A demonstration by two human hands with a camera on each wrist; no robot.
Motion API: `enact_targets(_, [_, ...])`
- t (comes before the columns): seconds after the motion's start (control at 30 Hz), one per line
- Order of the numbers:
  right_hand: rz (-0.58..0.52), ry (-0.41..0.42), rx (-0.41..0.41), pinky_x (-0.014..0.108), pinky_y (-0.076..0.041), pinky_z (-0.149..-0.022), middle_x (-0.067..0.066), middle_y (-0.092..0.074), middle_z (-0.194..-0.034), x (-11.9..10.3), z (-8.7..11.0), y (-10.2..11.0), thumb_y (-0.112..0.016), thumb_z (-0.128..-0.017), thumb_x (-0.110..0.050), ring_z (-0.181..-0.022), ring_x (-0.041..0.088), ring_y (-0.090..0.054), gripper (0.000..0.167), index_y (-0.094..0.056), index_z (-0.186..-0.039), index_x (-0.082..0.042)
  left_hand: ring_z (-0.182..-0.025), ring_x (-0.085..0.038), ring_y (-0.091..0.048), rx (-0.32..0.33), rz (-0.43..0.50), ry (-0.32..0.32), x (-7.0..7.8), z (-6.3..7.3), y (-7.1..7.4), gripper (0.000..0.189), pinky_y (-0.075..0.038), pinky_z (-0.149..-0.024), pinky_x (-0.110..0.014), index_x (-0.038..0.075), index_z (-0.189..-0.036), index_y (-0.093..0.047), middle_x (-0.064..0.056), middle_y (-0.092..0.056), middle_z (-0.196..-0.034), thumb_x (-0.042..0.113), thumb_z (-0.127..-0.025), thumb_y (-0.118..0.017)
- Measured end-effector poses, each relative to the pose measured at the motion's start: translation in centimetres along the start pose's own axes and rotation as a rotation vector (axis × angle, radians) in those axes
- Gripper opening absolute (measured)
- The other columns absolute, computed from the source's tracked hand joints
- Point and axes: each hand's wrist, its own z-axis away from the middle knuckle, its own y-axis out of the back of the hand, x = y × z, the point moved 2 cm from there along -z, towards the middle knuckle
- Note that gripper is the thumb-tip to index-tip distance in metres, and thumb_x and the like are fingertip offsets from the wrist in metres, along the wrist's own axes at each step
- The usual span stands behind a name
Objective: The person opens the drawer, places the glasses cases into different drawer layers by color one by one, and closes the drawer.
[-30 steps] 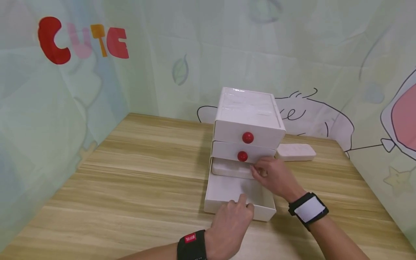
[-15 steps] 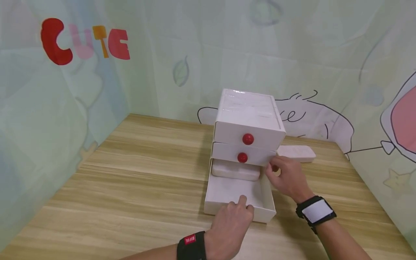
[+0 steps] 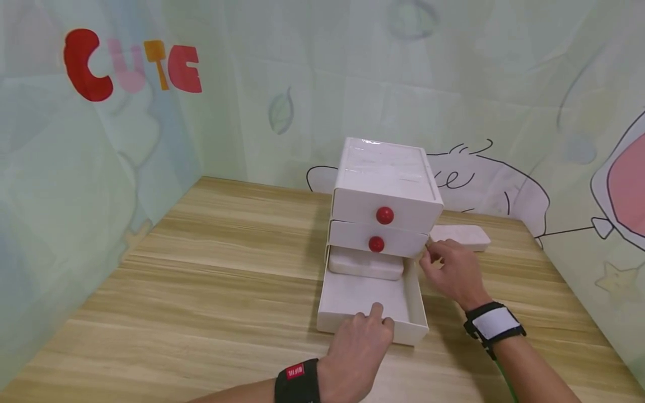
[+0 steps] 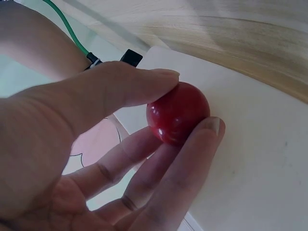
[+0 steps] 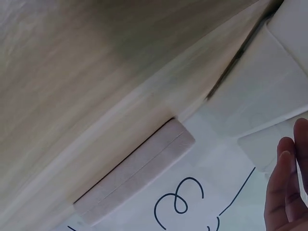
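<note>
A white drawer unit [image 3: 388,170] stands on the table, its bottom drawer [image 3: 363,294] pulled out. With thumb and fingers, my left hand [image 3: 356,350] pinches the round red knob [image 4: 178,114] on that drawer's front; the head view hides this knob behind the hand. Toward the back of the drawer lies a white rounded block [image 3: 365,264], partly under the drawer above. My right hand [image 3: 456,272] is just right of the unit, fingers loosely bent, holding nothing. In the right wrist view its fingers [image 5: 279,192] appear at the right edge near the unit's side.
A second white rounded block [image 3: 463,237] lies on the wooden table [image 3: 227,268], right of the unit. The upper two drawers are closed, with red knobs [image 3: 385,215] on their fronts. Printed cloth walls [image 3: 282,67] border the table at the back and sides.
My right hand has come away from the block in the drawer and moved right, out past the unit's side. The left hand stays on the bottom drawer's front.
</note>
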Motion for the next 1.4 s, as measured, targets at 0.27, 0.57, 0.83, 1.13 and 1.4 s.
enact_targets(0.27, [0.023, -0.042, -0.037, 0.03, -0.041, -0.056, 0.003, -0.069, -0.067, 1.2, 0.0, -0.5, -0.065, -0.084, -0.011, -0.067, 0.022, -0.059, 0.013, -0.069, -0.072, -0.009, -0.059, -0.013, -0.06, -0.005, 0.004, 0.004, 0.0, 0.0, 0.0, 0.03, -0.048, -0.048, -0.022, 0.014, -0.087, -0.069, 0.0, -0.053, -0.08, 0.022, -0.069, -0.09])
enact_targets(0.57, [-0.009, -0.136, -0.083, 0.039, -0.044, -0.064, 0.009, -0.071, -0.076, 2.6, 0.1, -0.6, -0.066, -0.085, -0.009, -0.077, 0.028, -0.06, 0.011, -0.071, -0.076, -0.006, -0.057, -0.012, -0.058, -0.014, 0.004, -0.008, 0.0, -0.1, 0.0, 0.03, -0.047, -0.048, -0.02, 0.014, -0.086, -0.069, 0.0, -0.053, -0.079, 0.023, -0.068, -0.09])
enact_targets(0.83, [0.013, -0.138, -0.131, 0.046, -0.047, -0.072, 0.015, -0.071, -0.085, 3.5, -0.5, -0.8, -0.068, -0.084, -0.009, -0.086, 0.033, -0.061, 0.007, -0.071, -0.083, -0.003, -0.059, -0.013, -0.059, -0.033, 0.017, -0.01, 0.0, 0.0, 0.0, 0.029, -0.048, -0.049, -0.02, 0.014, -0.088, -0.069, 0.0, -0.053, -0.08, 0.023, -0.07, -0.09])
enact_targets(1.13, [0.009, -0.174, -0.162, 0.056, -0.049, -0.085, 0.023, -0.07, -0.096, 4.1, -1.0, -0.8, -0.069, -0.085, -0.007, -0.099, 0.042, -0.062, 0.015, -0.072, -0.096, 0.003, -0.059, -0.012, -0.06, -0.04, 0.023, -0.009, 0.0, -0.1, 0.0, 0.029, -0.049, -0.049, -0.02, 0.014, -0.09, -0.071, 0.0, -0.054, -0.081, 0.023, -0.07, -0.09])
enact_targets(1.4, [0.018, -0.176, -0.205, 0.062, -0.048, -0.094, 0.029, -0.069, -0.11, 5.0, -1.1, -1.2, -0.07, -0.086, -0.009, -0.11, 0.048, -0.061, 0.024, -0.07, -0.105, 0.004, -0.06, -0.012, -0.061, -0.041, 0.026, -0.009, 0.0, -0.1, -0.1, 0.029, -0.049, -0.049, -0.021, 0.014, -0.091, -0.071, 0.0, -0.054, -0.081, 0.023, -0.071, -0.09])
